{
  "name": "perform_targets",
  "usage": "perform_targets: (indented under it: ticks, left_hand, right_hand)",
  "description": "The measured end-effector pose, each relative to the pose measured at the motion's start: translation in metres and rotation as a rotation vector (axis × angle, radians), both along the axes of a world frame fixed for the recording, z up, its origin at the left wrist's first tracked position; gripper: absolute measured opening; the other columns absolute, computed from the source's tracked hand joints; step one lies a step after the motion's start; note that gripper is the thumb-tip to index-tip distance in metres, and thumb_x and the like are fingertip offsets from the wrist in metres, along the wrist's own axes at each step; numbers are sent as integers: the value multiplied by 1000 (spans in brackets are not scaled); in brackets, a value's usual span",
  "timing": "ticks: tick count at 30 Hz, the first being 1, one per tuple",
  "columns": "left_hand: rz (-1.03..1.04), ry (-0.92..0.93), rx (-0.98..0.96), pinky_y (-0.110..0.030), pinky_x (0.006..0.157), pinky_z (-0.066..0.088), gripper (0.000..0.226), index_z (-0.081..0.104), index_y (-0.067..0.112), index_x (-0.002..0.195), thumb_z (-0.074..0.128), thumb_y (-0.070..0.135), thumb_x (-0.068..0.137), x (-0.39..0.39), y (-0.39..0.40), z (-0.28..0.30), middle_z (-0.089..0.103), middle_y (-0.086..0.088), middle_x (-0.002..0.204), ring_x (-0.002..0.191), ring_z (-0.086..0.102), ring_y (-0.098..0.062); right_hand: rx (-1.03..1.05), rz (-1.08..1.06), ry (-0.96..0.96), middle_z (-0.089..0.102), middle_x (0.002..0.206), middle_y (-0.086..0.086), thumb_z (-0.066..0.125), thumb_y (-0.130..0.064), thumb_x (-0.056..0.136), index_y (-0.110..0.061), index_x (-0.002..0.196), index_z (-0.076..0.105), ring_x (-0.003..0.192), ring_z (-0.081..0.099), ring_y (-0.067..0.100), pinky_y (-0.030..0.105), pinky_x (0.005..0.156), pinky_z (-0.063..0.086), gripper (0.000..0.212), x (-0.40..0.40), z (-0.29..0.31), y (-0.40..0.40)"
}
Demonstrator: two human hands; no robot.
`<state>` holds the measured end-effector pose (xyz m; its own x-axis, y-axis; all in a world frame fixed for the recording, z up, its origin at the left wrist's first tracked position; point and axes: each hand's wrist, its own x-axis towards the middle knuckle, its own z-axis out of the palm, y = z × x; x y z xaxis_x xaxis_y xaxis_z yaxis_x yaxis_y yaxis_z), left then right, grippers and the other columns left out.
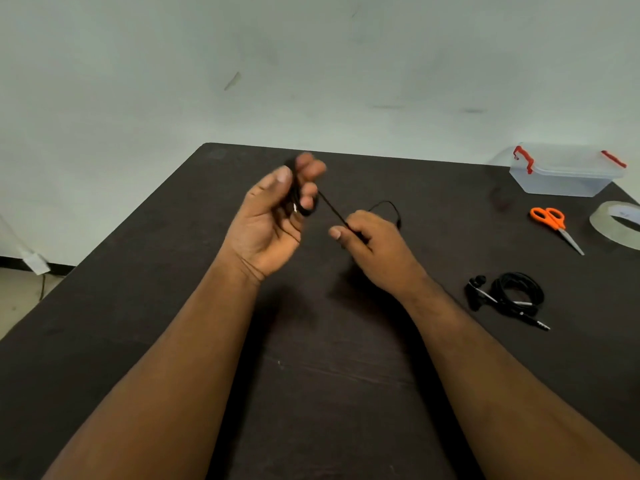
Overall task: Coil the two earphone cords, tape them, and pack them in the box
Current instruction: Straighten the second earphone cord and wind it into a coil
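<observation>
Cord (331, 209) black, taut between hands

— How many earphone cords can you count?
— Two: you have one black cord (332, 211) strung between your hands, and a second coiled cord (516, 296) lies on the worktop (346, 375).
— And your hands?
— Two, your left hand (273, 220) and your right hand (374, 247).
— The rest?
— You have one pair of orange scissors (554, 225), one tape roll (616, 226) and one clear box (568, 173) with two red latches
</observation>
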<state>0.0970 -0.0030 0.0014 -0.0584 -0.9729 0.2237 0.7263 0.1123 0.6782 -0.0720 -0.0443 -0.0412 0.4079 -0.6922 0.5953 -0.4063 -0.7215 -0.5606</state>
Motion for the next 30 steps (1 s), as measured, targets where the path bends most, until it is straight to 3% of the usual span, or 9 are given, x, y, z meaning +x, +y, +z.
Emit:
perform_targets:
  ticks: [3,7,8,10,12,16,20,24,30]
  left_hand:
    - [267,145,56,-22,76,55,17,64,5,104,52,10,93,1,-9,-4,73,-7,98,88,70,-14]
    - [542,180,153,-27,84,55,18,63,2,108,55,1,93,5,-18,-10,70,-12,104,96,69,-19]
    - [632,35,122,-27,86,54,20,64,1,111,56,-1,92,7,-19,-12,70,-11,105,97,69,-18]
    - [812,-529,-51,-27,89,53,25,66,4,114,60,-1,90,6,-19,-18,70,-5,104,96,67,-8]
    - [762,-1043,-206,-31,88,54,24,69,9,112,64,12,89,4,-21,-27,71,2,101,94,66,-5]
    - [433,-1313,-164,-55,84,53,38,72,7,94,62,43,86,7,-19,-27,73,-7,89,81,69,-25]
    - [122,-1205,-160,-35,74,58,22,72,-2,94,60,16,93,3,-5,-11,72,-16,81,72,68,-19]
    - [-172,-974,-42,-25,64,54,26,70,-3,100,59,18,91,10,1,-5,72,-19,89,71,66,-20]
    - [-319,-701,9,-19,46,47,18,76,4,86,60,13,86,10,4,-5,71,-15,73,49,59,-12]
  right_hand:
    - [186,121,30,52,68,-10,54,-27,97,-12,85,58,61,50,5,19,60,40,19,8,0,8]
    - [140,130,102,64,78,-4,50,-27,98,-14,100,66,69,57,8,27,65,48,21,8,0,10]
    - [95,109,117,65,81,-3,49,-27,98,-14,101,66,70,58,9,29,66,49,22,8,-1,9]
    - [-47,30,141,67,85,-2,46,-29,98,-13,101,66,73,60,11,32,66,51,26,7,-1,8]
    - [-208,-80,111,68,86,1,44,-28,97,-10,99,66,74,62,15,31,64,51,28,3,-1,6]
    - [-386,-225,125,67,81,1,48,-23,97,-11,94,67,70,60,20,35,60,46,23,-7,1,0]
    - [-464,-264,186,62,74,-2,47,-28,98,-15,89,66,63,52,21,38,58,37,25,-10,4,-3]
    - [-461,-239,116,60,71,-1,51,-36,96,-13,81,63,63,51,19,37,62,37,30,-15,6,-2]
    - [-395,-178,54,57,68,1,36,-45,99,-10,76,60,63,50,21,38,64,37,48,-10,9,2]
